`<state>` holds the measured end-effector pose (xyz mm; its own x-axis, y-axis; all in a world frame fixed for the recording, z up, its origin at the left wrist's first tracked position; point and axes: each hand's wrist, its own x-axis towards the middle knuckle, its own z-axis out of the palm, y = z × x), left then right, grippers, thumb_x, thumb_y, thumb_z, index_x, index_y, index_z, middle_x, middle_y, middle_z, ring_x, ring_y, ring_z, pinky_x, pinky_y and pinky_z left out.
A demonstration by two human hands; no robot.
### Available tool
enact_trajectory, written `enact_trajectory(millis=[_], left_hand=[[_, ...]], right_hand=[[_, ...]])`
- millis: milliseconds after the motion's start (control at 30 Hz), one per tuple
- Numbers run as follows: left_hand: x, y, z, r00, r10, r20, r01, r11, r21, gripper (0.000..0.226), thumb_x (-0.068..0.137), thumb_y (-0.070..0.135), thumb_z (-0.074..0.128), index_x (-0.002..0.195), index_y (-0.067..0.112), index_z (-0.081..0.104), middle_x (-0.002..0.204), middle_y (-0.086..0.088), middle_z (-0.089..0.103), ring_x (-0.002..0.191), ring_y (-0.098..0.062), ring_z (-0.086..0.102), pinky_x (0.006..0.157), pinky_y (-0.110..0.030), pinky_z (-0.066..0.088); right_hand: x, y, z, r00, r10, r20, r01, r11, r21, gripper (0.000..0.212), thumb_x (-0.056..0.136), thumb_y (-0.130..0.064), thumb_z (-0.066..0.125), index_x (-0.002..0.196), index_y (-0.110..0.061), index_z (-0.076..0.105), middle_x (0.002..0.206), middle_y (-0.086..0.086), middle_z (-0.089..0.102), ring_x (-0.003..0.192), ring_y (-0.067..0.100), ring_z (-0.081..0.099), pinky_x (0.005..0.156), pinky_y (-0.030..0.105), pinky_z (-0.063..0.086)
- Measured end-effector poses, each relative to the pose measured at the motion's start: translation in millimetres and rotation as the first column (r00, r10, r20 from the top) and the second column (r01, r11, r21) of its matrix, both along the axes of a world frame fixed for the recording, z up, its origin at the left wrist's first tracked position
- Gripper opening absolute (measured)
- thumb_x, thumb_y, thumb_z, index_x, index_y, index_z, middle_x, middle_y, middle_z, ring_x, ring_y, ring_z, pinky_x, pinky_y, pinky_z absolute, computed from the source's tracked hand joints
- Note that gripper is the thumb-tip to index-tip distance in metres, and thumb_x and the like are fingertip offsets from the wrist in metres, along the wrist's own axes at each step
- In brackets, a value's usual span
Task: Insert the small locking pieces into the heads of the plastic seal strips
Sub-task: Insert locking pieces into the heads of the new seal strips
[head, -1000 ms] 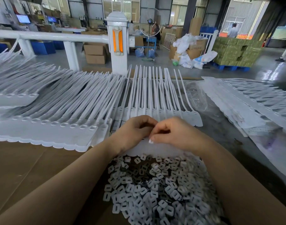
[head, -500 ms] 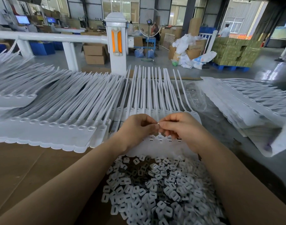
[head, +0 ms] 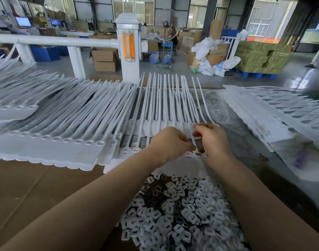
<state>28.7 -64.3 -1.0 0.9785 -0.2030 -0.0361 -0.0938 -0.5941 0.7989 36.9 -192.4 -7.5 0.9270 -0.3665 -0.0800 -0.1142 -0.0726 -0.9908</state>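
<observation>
A sheet of joined white seal strips [head: 166,109] lies in front of me, its heads toward me and its tails pointing away. My left hand [head: 170,142] hovers over the heads with fingers curled and tips pinched; what it pinches is too small to see. My right hand [head: 212,140] is raised beside it, thumb and forefinger pinching one strip's tail [head: 192,136] near its head. A heap of small white locking pieces [head: 175,209] lies close to me, between my forearms.
Stacks of more seal-strip sheets lie to the left [head: 51,127] and right [head: 274,113]. Brown cardboard [head: 28,187] covers the table at left. A crumpled clear plastic bag [head: 216,105] sits behind my right hand. A white rail post [head: 128,48] stands beyond the table.
Both hands moved slightly to the right along the row of heads. My right hand rose and now pinches a strip's tail instead of meeting the left fingertips.
</observation>
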Motion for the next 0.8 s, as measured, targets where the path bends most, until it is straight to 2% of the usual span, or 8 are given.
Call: enact_trajectory(millis=[100,200,367,500,567,700,800], left_hand=[[-1,-11,-5,1.0,0.024,0.009,-0.025,0.997,0.078,0.017,0.076,0.04,0.076,0.073,0.023,0.074,0.064,0.006,0.064,0.069,-0.016,0.061,0.072,-0.032,0.051],[1,-13,-8,0.999,0.052,0.011,-0.053,0.993,0.101,0.023,0.073,0.045,0.077,0.074,0.022,0.075,0.067,0.006,0.066,0.077,-0.017,0.065,0.085,-0.04,0.053],[4,-13,-8,0.998,0.056,0.013,-0.058,0.991,0.124,0.025,0.071,0.046,0.076,0.074,0.021,0.076,0.064,0.007,0.066,0.073,-0.016,0.064,0.087,-0.043,0.053],[6,-14,-9,0.998,0.068,0.01,-0.069,0.988,0.135,0.025,0.071,0.047,0.076,0.071,0.023,0.075,0.059,0.008,0.063,0.069,-0.016,0.061,0.087,-0.043,0.053],[5,-14,-10,0.998,0.066,0.011,-0.066,0.989,0.136,0.025,0.071,0.048,0.076,0.072,0.023,0.076,0.061,0.008,0.064,0.071,-0.017,0.062,0.089,-0.044,0.052],[3,-15,-11,0.998,0.061,0.03,-0.065,0.987,0.15,0.023,0.072,0.046,0.075,0.076,0.023,0.076,0.065,0.007,0.067,0.074,-0.016,0.064,0.094,-0.048,0.05],[2,-16,-11,0.996,0.056,0.062,-0.066,0.985,0.162,0.022,0.073,0.045,0.074,0.078,0.024,0.075,0.068,0.006,0.068,0.076,-0.015,0.065,0.093,-0.047,0.05]], right_hand=[[0,0,0,1.0,-0.006,0.002,0.006,1.0,0.003,0.007,0.096,-0.019,0.06,0.094,-0.017,0.066,0.076,-0.004,0.063,0.062,0.012,0.05,0.044,0.02,0.035],[0,-1,-1,1.0,-0.013,0.007,0.013,1.0,0.027,0.006,0.095,-0.018,0.06,0.096,-0.017,0.066,0.077,-0.003,0.064,0.063,0.012,0.051,0.048,0.022,0.036],[1,0,-1,1.0,-0.025,0.019,0.024,0.999,0.037,0.007,0.095,-0.018,0.061,0.097,-0.016,0.067,0.074,-0.004,0.063,0.066,0.012,0.052,0.054,0.025,0.037],[1,-1,-2,0.999,-0.032,0.032,0.029,0.997,0.071,0.009,0.094,-0.017,0.062,0.087,-0.019,0.066,0.072,-0.004,0.062,0.065,0.013,0.052,0.058,0.027,0.04],[2,-1,-2,0.998,-0.041,0.04,0.038,0.996,0.08,0.008,0.094,-0.017,0.062,0.088,-0.018,0.067,0.07,-0.004,0.062,0.067,0.011,0.053,0.065,0.029,0.042],[3,-2,-3,0.998,-0.046,0.041,0.041,0.994,0.097,0.009,0.094,-0.017,0.062,0.086,-0.019,0.067,0.069,-0.005,0.062,0.071,0.009,0.054,0.09,0.041,0.046],[4,-2,-4,0.998,-0.044,0.039,0.039,0.994,0.106,0.008,0.094,-0.017,0.062,0.088,-0.018,0.067,0.069,-0.005,0.062,0.074,0.011,0.055,0.096,0.047,0.046]])
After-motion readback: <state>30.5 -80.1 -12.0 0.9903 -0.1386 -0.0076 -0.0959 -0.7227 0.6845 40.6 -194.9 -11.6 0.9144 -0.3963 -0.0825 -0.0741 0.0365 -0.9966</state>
